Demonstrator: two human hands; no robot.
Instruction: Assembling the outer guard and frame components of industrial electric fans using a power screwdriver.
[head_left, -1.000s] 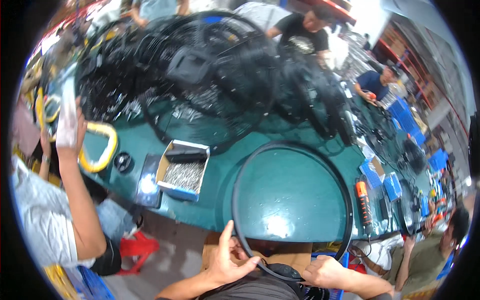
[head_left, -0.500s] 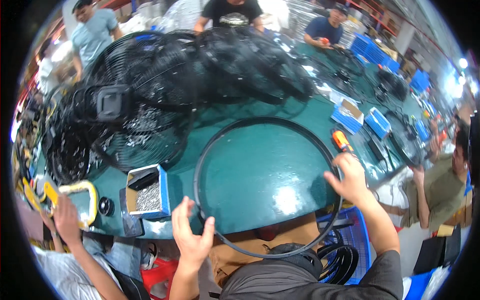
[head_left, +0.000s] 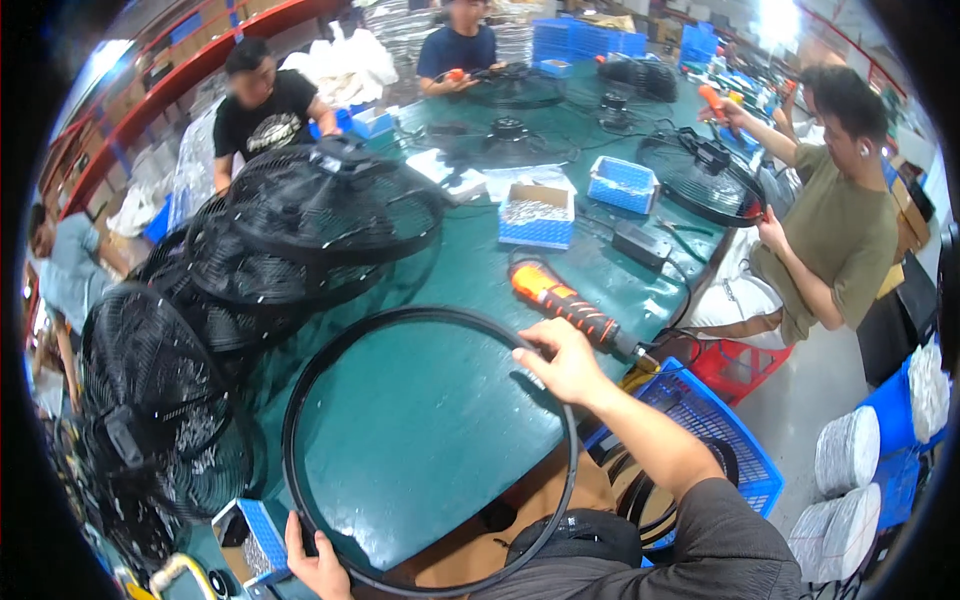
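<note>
Large black ring lies flat on the green table, its near arc overhanging the table edge. Right hand closed on the ring's far right arc, just beside the orange power screwdriver. Left hand at the near left arc, fingers curled, apparently gripping; partly cropped. Stacked black fan grilles lie left.

Head cam, downward over table
</note>
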